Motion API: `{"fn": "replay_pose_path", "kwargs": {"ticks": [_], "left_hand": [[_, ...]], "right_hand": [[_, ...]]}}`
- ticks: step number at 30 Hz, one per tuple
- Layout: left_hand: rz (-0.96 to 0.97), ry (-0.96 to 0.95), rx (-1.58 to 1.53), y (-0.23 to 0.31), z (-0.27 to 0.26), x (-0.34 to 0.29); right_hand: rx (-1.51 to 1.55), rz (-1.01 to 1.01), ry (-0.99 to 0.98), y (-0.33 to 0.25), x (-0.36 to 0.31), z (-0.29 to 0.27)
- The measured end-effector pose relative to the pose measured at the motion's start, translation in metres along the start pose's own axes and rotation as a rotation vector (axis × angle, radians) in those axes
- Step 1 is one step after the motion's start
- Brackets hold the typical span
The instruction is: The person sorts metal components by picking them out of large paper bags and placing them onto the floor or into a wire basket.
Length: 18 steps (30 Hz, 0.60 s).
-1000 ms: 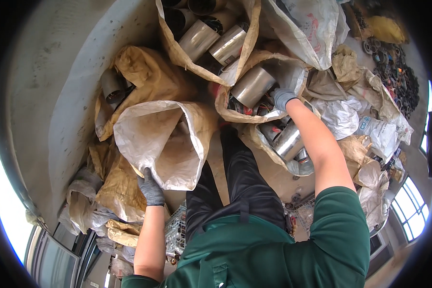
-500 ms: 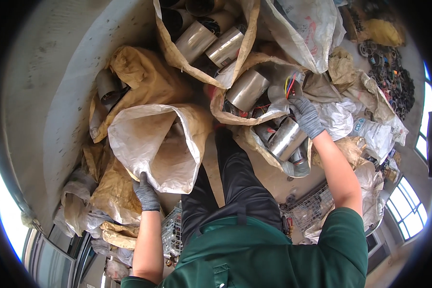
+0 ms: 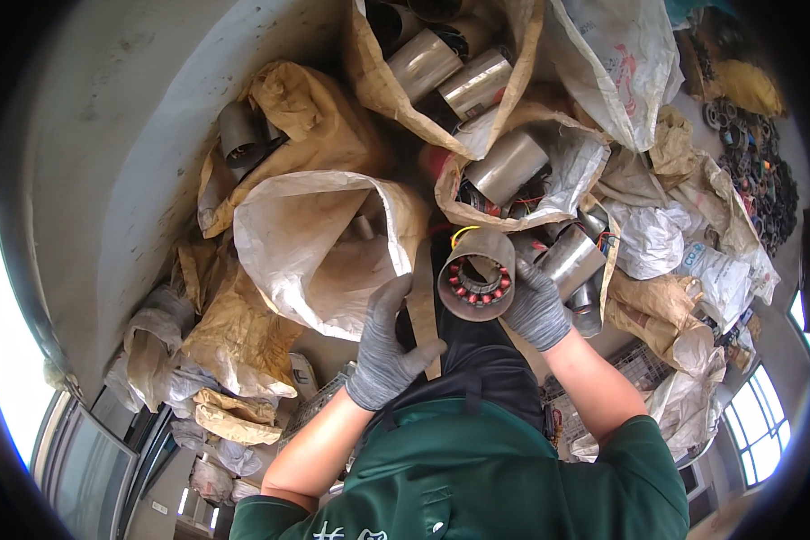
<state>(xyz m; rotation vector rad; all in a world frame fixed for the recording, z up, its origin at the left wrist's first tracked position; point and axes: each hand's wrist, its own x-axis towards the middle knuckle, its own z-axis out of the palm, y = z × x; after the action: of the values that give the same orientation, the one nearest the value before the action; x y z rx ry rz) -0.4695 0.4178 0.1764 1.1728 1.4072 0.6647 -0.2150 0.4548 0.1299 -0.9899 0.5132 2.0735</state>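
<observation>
My right hand (image 3: pixel 538 306), in a grey glove, grips a motor stator (image 3: pixel 479 247) by its side. It is a steel cylinder whose open end faces me, showing a ring of red windings; a yellow wire loops at its far rim. The left hand (image 3: pixel 391 346), also gloved in grey, is empty with thumb and fingers apart, left of the stator and touching nothing I can make out. Just beyond it gapes a white-lined sack (image 3: pixel 319 243) with a metal piece partly visible inside. Right of my right hand, another sack holds metal cylinders (image 3: pixel 571 261).
Farther off stand a paper-like sack (image 3: pixel 603 171) and a tan sack (image 3: pixel 378 76), both with steel cylinders inside. A slumped brown sack (image 3: pixel 333 135) leans at the left. Crumpled sacks (image 3: pixel 243 346) and a wire basket (image 3: pixel 603 382) flank my legs. Dark small parts (image 3: pixel 754 171) are heaped far right.
My right hand has lifted the stator from the sack and brought it toward my body. My left hand has let go of the white-lined sack's rim and moved right, opening.
</observation>
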Motion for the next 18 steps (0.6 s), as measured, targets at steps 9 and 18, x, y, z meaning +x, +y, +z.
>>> {"fn": "replay_pose_path", "kwargs": {"ticks": [9, 18], "left_hand": [[-0.281, 0.277, -0.185, -0.011, -0.043, 0.013], [-0.499, -0.405, 1.152, -0.085, -0.074, 0.083]], "right_hand": [[-1.529, -0.563, -0.300, 0.042, 0.025, 0.035], [-2.571, -0.006, 0.183, -0.072, 0.153, -0.014]]}}
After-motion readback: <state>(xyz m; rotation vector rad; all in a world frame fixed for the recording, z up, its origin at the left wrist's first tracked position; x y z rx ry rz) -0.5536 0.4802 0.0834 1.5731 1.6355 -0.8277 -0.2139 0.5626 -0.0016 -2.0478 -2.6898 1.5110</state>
